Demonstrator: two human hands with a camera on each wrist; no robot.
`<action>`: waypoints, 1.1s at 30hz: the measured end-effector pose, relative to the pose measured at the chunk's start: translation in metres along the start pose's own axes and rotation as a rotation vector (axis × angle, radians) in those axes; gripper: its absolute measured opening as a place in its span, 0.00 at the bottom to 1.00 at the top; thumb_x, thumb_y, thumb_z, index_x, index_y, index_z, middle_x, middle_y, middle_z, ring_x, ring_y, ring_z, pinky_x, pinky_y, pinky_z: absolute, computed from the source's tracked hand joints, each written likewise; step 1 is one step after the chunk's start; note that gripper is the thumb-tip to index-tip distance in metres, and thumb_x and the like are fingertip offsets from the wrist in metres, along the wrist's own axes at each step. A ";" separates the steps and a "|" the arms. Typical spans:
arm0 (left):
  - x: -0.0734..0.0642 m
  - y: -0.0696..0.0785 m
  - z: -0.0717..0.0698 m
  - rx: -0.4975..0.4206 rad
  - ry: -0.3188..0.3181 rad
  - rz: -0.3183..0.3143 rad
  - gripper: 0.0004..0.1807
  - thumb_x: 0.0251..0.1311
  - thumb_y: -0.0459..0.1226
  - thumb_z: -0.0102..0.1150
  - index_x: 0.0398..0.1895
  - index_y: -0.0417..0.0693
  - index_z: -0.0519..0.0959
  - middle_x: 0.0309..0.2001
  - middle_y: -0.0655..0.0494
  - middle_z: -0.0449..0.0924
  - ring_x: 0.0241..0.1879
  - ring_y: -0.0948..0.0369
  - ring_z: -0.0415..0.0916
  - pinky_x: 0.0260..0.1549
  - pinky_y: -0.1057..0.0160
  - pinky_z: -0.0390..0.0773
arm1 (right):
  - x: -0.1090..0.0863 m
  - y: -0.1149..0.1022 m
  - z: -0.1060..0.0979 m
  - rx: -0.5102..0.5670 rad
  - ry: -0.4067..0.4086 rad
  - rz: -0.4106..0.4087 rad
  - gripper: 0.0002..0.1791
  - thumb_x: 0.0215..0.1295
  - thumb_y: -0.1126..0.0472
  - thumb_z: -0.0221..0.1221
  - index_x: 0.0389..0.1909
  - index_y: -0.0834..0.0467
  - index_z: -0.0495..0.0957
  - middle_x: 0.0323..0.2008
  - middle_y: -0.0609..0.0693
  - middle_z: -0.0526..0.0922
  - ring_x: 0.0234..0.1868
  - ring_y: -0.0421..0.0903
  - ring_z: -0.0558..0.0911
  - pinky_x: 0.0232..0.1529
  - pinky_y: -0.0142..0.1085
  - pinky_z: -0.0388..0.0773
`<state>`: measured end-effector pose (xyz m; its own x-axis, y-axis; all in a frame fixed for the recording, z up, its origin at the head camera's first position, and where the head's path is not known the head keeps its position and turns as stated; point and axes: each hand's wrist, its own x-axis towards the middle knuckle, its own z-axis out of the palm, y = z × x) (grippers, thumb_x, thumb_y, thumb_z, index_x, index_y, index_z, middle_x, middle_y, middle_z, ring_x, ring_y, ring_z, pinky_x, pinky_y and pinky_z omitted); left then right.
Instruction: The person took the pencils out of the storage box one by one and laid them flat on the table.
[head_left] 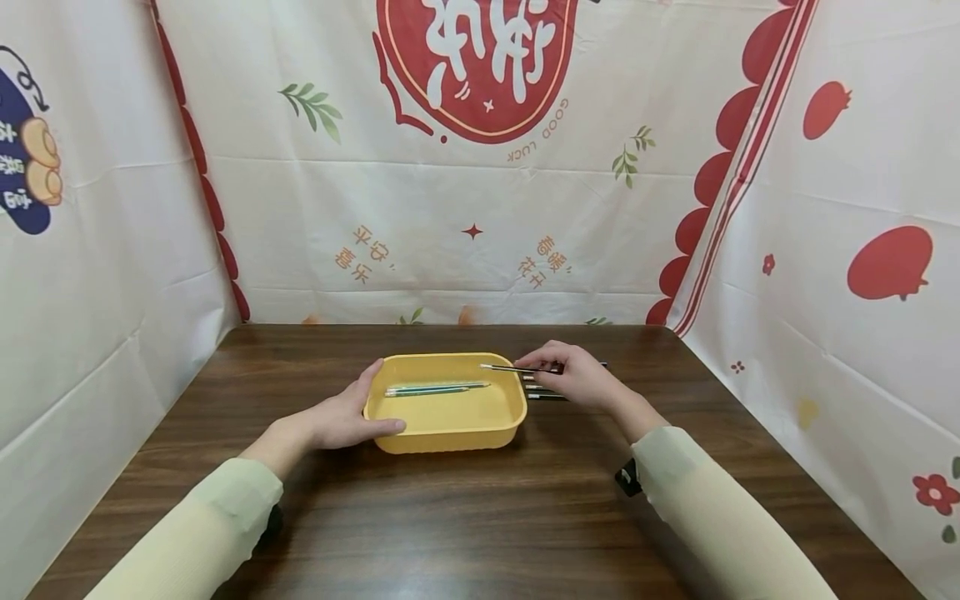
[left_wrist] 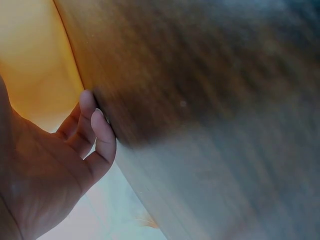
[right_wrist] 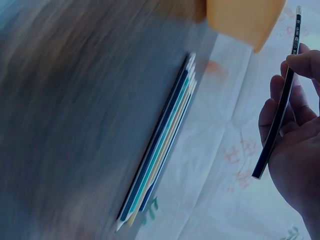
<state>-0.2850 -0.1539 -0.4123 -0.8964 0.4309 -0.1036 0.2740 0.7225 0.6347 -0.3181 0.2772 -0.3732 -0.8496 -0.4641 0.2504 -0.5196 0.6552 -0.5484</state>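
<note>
My left hand (head_left: 347,419) grips the left end of a yellow plastic tray (head_left: 450,431), its thumb over the near rim. In the left wrist view, curled fingers (left_wrist: 104,135) lie along the tray's outer side. Two green pencils (head_left: 427,391) lie inside the tray. My right hand (head_left: 576,377) pinches a black pencil (right_wrist: 281,107) between thumb and fingers, raised above the table. Its white-tipped end reaches over the tray's right rim in the head view. Below that hand, several pencils (right_wrist: 159,145), dark, green and yellowish, lie side by side on the table.
The dark wooden table (head_left: 480,517) is enclosed by a printed white cloth (head_left: 450,192) at the back and both sides. Each wrist has a dark strapped device, partly hidden by the pale sleeves (head_left: 705,500).
</note>
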 end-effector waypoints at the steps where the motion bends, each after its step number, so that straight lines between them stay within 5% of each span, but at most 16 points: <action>1: 0.000 0.000 0.000 0.002 0.000 -0.002 0.71 0.66 0.70 0.66 0.91 0.50 0.29 0.88 0.33 0.45 0.85 0.38 0.53 0.80 0.31 0.59 | -0.002 0.002 -0.002 -0.003 0.004 0.005 0.17 0.74 0.66 0.64 0.58 0.49 0.92 0.43 0.46 0.83 0.43 0.46 0.78 0.43 0.36 0.78; 17: -0.002 0.004 -0.002 0.002 0.000 -0.004 0.71 0.66 0.70 0.65 0.91 0.49 0.29 0.89 0.33 0.45 0.86 0.38 0.53 0.81 0.31 0.58 | -0.039 0.046 -0.024 -0.040 0.087 0.071 0.17 0.74 0.70 0.64 0.57 0.52 0.91 0.43 0.50 0.85 0.41 0.43 0.77 0.42 0.34 0.77; 25: -0.001 0.001 -0.001 0.006 0.000 -0.006 0.71 0.66 0.70 0.65 0.91 0.51 0.29 0.89 0.34 0.45 0.85 0.38 0.54 0.80 0.30 0.59 | -0.049 0.059 -0.028 -0.022 0.030 0.144 0.17 0.75 0.69 0.63 0.58 0.54 0.91 0.49 0.58 0.88 0.41 0.45 0.77 0.41 0.34 0.77; 33: 0.000 0.002 -0.002 0.005 -0.002 0.001 0.71 0.66 0.70 0.65 0.91 0.50 0.29 0.89 0.33 0.44 0.86 0.38 0.53 0.80 0.31 0.58 | -0.048 0.068 -0.026 -0.051 -0.147 0.143 0.17 0.72 0.70 0.63 0.56 0.55 0.91 0.52 0.54 0.91 0.41 0.42 0.76 0.43 0.34 0.75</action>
<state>-0.2847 -0.1538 -0.4100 -0.8955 0.4327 -0.1041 0.2770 0.7250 0.6306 -0.3152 0.3592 -0.4019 -0.8948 -0.4435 0.0519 -0.4016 0.7485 -0.5277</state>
